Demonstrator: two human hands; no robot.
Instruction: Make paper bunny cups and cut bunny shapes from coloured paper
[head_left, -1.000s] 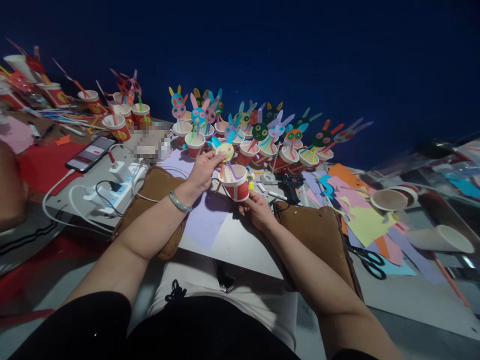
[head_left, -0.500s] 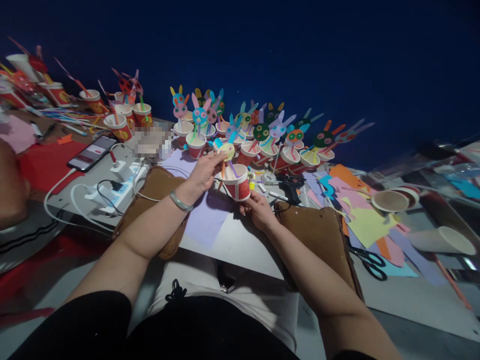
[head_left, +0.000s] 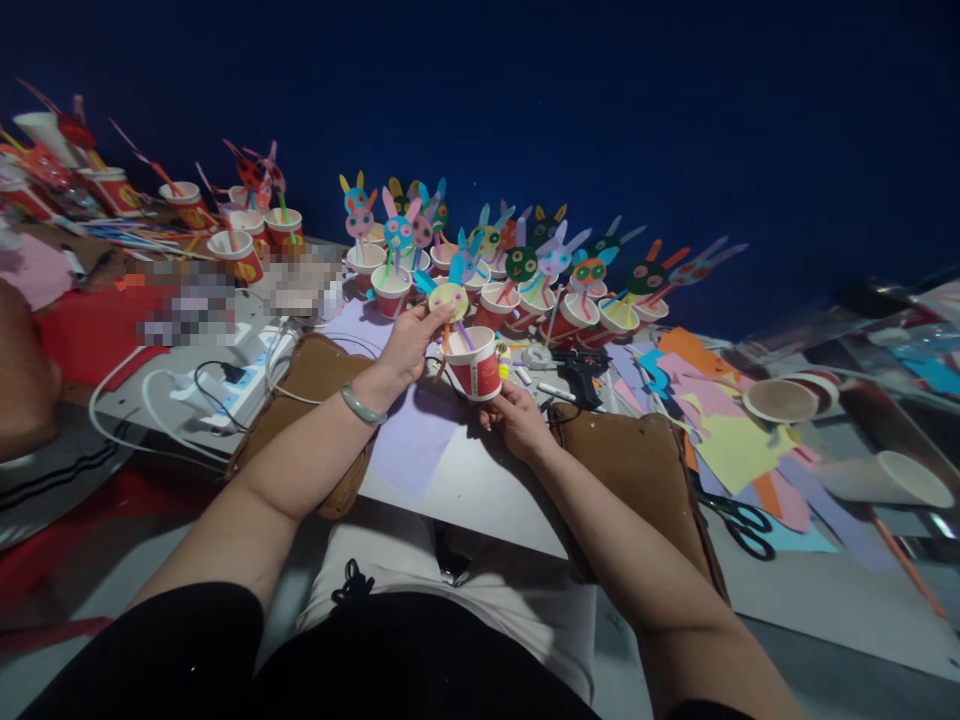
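Note:
A yellow paper rabbit head (head_left: 448,301) with blue ears is pinched between the fingers of my left hand (head_left: 409,345). Purple and orange straws run down from it into a red and white paper cup (head_left: 475,370). My right hand (head_left: 517,420) grips the lower part of that cup, which is slightly tilted above the table. Behind it stand several similar cups with rabbit heads on straws, among them one with a blue head and pink ears (head_left: 399,233).
Brown cushions (head_left: 630,465) flank my hands. A glue gun (head_left: 583,375), scissors (head_left: 742,525) and coloured paper (head_left: 731,450) lie to the right. On the left are a power strip (head_left: 244,385) with cables and a person's arm (head_left: 22,370). Purple paper (head_left: 412,440) lies in front.
The yellow rabbit head has turned and shifted slightly left, so more of its face and blue ears shows. The cup remains in nearly the same place.

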